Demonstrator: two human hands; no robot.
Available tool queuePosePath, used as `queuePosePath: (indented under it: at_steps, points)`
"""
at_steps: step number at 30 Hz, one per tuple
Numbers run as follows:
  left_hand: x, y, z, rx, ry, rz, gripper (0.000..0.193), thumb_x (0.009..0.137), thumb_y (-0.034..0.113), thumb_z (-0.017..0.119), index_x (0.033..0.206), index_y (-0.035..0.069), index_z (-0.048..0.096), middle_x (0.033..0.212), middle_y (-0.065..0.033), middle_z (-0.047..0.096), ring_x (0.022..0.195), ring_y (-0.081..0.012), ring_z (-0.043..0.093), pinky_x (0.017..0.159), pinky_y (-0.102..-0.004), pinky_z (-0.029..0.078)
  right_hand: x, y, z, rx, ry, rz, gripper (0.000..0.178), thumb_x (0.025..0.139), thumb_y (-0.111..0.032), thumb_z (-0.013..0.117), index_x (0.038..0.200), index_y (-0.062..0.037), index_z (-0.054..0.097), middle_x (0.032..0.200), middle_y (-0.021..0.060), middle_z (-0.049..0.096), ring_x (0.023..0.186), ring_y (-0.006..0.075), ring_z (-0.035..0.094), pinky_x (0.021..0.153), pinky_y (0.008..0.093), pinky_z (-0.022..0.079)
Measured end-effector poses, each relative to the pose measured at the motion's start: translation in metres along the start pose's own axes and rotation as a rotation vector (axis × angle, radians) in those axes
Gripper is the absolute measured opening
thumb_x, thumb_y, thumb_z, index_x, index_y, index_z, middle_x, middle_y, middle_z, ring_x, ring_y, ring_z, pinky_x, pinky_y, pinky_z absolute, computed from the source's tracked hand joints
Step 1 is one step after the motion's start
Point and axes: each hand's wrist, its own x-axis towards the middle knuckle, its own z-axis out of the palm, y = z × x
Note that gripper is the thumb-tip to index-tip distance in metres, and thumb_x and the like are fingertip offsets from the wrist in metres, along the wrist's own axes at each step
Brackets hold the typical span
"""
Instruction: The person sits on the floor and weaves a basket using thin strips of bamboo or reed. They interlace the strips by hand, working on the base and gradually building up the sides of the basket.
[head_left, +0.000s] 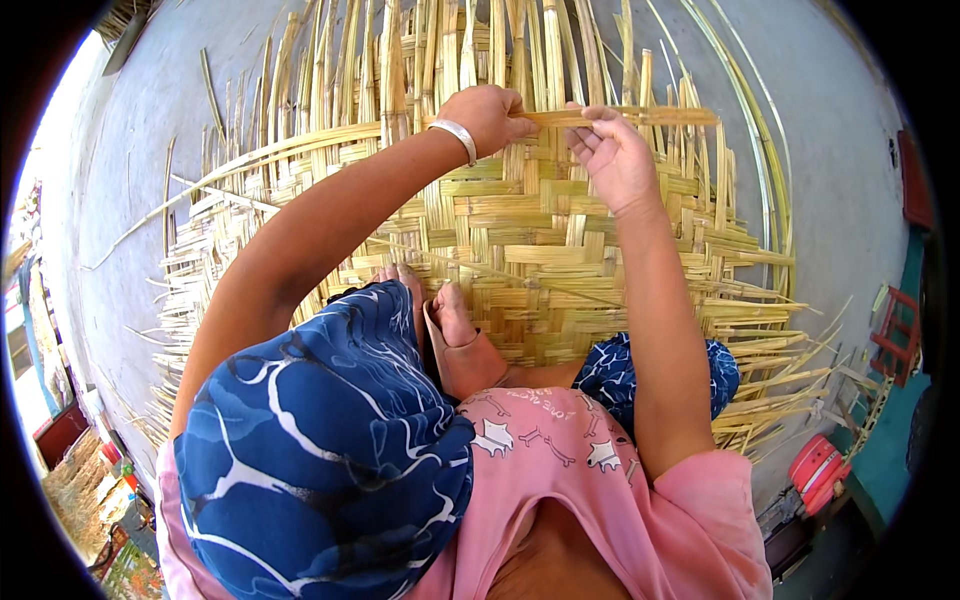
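Observation:
A half-woven mat of flat yellow bamboo strips (560,260) lies in front of me. Across its far part runs one long flat bamboo strip (660,116), crossing the loose upright strip ends. My left hand (484,120), with a silver bangle at the wrist, is closed round this strip near the middle. Just to its right, my right hand (616,158) pinches the same strip between thumb and fingers, palm partly turned up, the other fingers loosely bent. The strip's right end sticks out past this hand. To the left it seems to continue behind my left forearm.
My bare foot (455,315) rests on the mat's near part. Loose strip ends fan out on all sides over the grey floor (850,170). Long greenish strips (765,130) curve along the right. Farther right are a red wooden frame (897,335) and a pink round object (818,473).

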Motion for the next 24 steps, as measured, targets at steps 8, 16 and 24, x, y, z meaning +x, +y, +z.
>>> queuePosePath:
  at_steps: [8, 16, 24]
  points:
    - [0.001, -0.001, 0.015, -0.146, 0.304, -0.150, 0.033, 0.080, 0.038, 0.064, 0.079, 0.005, 0.066, 0.066, -0.0119, 0.063, 0.060, -0.0259, 0.059, 0.060, -0.0362, 0.048, 0.079, -0.016, 0.016, -0.579, -0.085, -0.021, 0.020, 0.083, -0.001, 0.050, 0.100, 0.0010, 0.060, 0.106, 0.0097, 0.058, 0.094, 0.0165, 0.056, 0.093, 0.0305, 0.046]
    - [0.006, -0.023, 0.024, -0.381, 0.386, -0.231, 0.029, 0.078, 0.034, 0.062, 0.078, 0.005, 0.062, 0.069, -0.0162, 0.063, 0.066, -0.0321, 0.060, 0.066, -0.0396, 0.048, 0.141, -0.004, 0.061, -1.865, 0.100, -0.152, 0.036, 0.080, -0.008, 0.054, 0.115, 0.0001, 0.052, 0.111, 0.0209, 0.061, 0.104, 0.0360, 0.059, 0.089, 0.0411, 0.048]
    - [0.012, -0.029, 0.031, -0.531, 0.396, -0.169, 0.025, 0.081, 0.025, 0.063, 0.075, 0.001, 0.058, 0.061, -0.0077, 0.058, 0.050, -0.0162, 0.054, 0.050, -0.0297, 0.044, 0.171, -0.003, 0.038, -1.543, 0.073, -0.051, 0.039, 0.074, -0.026, 0.071, 0.100, 0.0017, 0.061, 0.099, 0.0176, 0.065, 0.088, 0.0292, 0.064, 0.079, 0.0382, 0.049]
